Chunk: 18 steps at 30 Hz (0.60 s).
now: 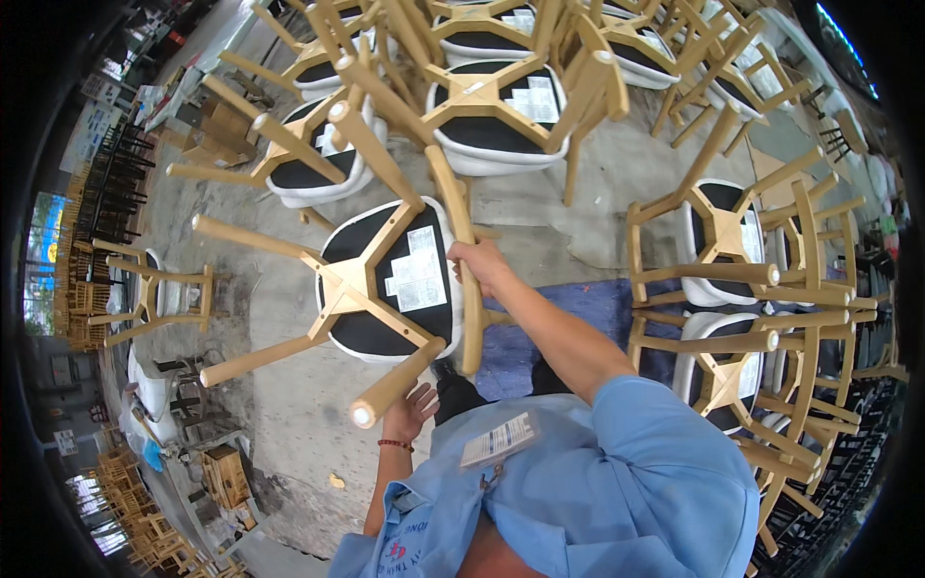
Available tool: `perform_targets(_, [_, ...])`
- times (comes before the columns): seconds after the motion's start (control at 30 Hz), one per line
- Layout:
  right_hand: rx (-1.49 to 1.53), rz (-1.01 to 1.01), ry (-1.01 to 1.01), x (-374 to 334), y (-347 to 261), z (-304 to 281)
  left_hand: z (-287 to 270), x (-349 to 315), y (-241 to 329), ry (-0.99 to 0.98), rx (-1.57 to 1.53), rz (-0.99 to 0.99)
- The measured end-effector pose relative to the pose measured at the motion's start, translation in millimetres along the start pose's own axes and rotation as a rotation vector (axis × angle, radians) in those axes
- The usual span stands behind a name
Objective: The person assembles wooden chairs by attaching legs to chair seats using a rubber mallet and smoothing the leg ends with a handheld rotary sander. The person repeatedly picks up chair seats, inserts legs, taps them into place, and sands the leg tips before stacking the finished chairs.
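A wooden chair (345,293) is tipped over in front of me, its black underside, crossed wooden braces and white paper labels facing me. My right hand (480,267) is closed around the curved wooden back rail (469,318) at the chair's right side. Just below the nearest leg (400,383), my left hand (409,411) has its fingers apart. It appears to hold nothing, though the leg and seat partly cover the fingertips. The seat has a white rim, and its legs point to the left and toward me.
Several similar overturned chairs (496,101) stand close together ahead. More chairs (723,231) are stacked at the right, over a blue mat (559,332). One chair (145,294) stands apart at the left, near wooden crates (229,477) and a cardboard box (220,130).
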State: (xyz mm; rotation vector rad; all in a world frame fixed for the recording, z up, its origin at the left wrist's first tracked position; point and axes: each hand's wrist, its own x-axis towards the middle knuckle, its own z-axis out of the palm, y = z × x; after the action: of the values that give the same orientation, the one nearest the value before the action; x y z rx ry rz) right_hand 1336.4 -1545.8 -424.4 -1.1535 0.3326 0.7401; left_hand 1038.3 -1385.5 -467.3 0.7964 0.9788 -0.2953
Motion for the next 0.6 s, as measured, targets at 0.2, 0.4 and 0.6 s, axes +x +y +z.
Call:
perform_targets(0.2, [0.017,-0.015,0.088,-40.5,-48.0,-145.7,122.3,42.7,-34.0,-0.369,-0.227,-0.259])
perform_targets(0.4, [0.073,-0.097,0.153,-76.8,-91.0,-263.1,254.9,69.5,-83.1,-0.368,0.038,-0.444])
perform_targets(0.6, [0.034,-0.135,0.229,-93.7,-111.7,-364.5,342.2,83.2,-132.6,-0.4,0.016,-0.421])
